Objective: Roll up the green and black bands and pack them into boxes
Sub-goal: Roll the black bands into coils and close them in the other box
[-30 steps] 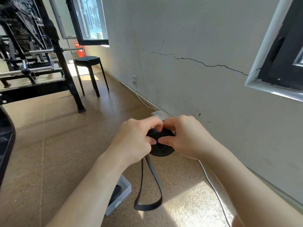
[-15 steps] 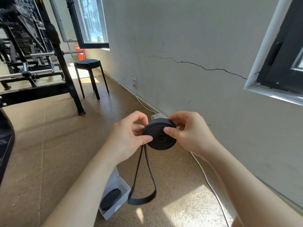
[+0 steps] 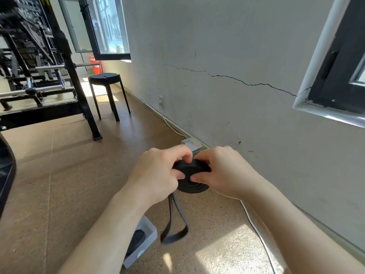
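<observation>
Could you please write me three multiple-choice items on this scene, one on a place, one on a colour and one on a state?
1. Where is the white box?
A. on a shelf
B. on the floor
C. on a chair

2. What colour is the band being rolled?
A. green
B. black
C. red

3. How far is that band rolled?
A. fully
B. not at all
C. partly

Answers:
1 B: the box lies on the floor.
2 B: the coil gripped by the left hand and the right hand is black.
3 C: a loose loop dangles below the coil.
</observation>
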`<state>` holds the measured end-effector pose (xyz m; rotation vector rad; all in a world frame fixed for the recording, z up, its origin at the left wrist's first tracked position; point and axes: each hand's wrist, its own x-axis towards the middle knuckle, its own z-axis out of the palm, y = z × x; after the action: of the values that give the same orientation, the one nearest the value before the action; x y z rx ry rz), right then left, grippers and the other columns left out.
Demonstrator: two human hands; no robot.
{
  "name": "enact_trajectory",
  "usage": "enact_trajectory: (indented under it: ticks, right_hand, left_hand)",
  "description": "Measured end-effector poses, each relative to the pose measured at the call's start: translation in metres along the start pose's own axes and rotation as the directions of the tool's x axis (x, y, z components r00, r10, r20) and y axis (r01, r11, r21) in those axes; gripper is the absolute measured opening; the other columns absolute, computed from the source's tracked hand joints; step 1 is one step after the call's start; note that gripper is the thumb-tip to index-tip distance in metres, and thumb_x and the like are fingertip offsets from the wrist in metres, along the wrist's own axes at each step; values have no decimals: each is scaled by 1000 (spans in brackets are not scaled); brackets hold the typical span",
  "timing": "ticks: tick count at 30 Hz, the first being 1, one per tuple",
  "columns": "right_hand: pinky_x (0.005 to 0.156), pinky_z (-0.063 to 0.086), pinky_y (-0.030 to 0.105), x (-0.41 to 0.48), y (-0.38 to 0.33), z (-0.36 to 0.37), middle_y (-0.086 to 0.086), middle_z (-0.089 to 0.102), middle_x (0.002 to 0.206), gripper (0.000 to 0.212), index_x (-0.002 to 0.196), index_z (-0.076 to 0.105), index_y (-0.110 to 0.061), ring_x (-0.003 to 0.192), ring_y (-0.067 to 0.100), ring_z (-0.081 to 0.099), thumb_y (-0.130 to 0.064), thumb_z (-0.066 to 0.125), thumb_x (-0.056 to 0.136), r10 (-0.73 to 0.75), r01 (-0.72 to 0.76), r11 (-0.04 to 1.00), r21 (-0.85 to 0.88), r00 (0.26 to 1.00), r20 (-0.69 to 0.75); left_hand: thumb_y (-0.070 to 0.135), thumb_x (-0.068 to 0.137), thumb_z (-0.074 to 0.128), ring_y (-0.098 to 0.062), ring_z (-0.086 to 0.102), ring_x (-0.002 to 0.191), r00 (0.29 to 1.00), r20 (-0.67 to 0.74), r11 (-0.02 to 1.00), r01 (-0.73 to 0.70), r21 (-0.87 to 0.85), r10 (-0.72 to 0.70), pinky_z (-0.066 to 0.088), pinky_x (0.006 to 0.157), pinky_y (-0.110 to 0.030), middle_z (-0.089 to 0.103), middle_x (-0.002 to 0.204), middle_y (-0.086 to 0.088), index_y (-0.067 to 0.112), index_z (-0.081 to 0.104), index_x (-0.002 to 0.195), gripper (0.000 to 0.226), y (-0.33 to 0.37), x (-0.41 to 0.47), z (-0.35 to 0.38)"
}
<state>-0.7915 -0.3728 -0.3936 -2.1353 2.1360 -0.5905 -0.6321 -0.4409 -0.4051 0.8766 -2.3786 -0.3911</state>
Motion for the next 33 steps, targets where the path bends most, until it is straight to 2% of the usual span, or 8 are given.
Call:
enact_trajectory:
  ticks: [4, 11, 14, 18, 21, 23, 28, 33]
  right_hand:
    - [60, 40, 20, -1, 7, 0, -12, 64, 79, 18, 99, 69, -26, 73, 9, 56, -35, 70, 83, 52, -46, 996, 81, 996, -71]
    - [66, 51, 28, 3, 13, 8, -11, 68, 80, 8, 91, 68, -26, 74, 7, 63, -27, 72, 84, 160, -89, 899, 429, 978, -132]
    - [70, 50, 29, 2, 11, 8, -7, 70, 94, 23, 107, 67, -21, 80, 8, 63, -23, 71, 85, 138, -108, 885, 454, 990, -33]
    - [92, 48, 32, -1, 2, 5, -14, 66, 113, 48, 125, 56, -34, 107, 8, 59, -36, 72, 80, 44, -34, 990, 135, 996, -71]
    - [84, 49, 29, -2, -6, 8, -13, 68, 105, 43, 122, 58, -36, 101, 13, 63, -35, 72, 81, -11, 15, 996, 84, 998, -56]
    - [85, 47, 29, -3, -4, 6, -9, 69, 109, 50, 127, 55, -34, 102, 15, 62, -32, 74, 81, 37, -27, 994, 106, 995, -97]
    - [77, 51, 29, -2, 6, 6, -7, 72, 102, 56, 120, 50, -42, 75, 9, 58, -28, 80, 76, 130, -77, 932, 353, 983, -128]
    - [56, 51, 29, 3, 13, 12, 2, 73, 97, 52, 114, 56, -41, 69, 12, 61, -20, 82, 75, 222, -97, 773, 626, 967, -123]
  left_hand:
    - [9, 71, 82, 4, 65, 75, 986, -65, 946, 125, -299, -151, 55, 66, -14, 69, 80, 12, 28, 61, 81, 29, -3, 2, -1]
    - [3, 74, 78, -1, 69, 77, 971, -14, 883, 210, -419, -238, 55, 70, -15, 74, 81, 9, 29, 57, 81, 34, -13, 3, -7]
    - [2, 73, 78, -3, 67, 74, 972, -60, 920, 193, -340, -226, 58, 71, -26, 71, 76, 8, 29, 57, 81, 36, -14, 1, -7]
    - [9, 76, 74, -9, 61, 71, 997, -2, 995, 76, -57, -76, 57, 66, -35, 65, 78, 15, 34, 53, 85, 34, -7, -3, -5]
    - [10, 76, 74, -8, 59, 71, 999, -3, 998, 50, -35, -50, 53, 63, -23, 64, 79, 16, 35, 53, 85, 35, -3, -2, -1]
    - [9, 73, 79, -3, 63, 71, 993, -24, 979, 114, -167, -119, 51, 59, -13, 67, 77, 15, 30, 57, 81, 31, -3, -1, -1]
    - [16, 68, 84, 1, 67, 74, 965, -3, 897, 243, -369, -262, 53, 66, -13, 73, 77, 8, 21, 63, 75, 23, -9, 3, -8]
    - [4, 75, 77, -2, 70, 77, 965, 56, 862, 253, -440, -254, 55, 67, -15, 74, 82, 5, 23, 60, 84, 27, -10, 0, -14]
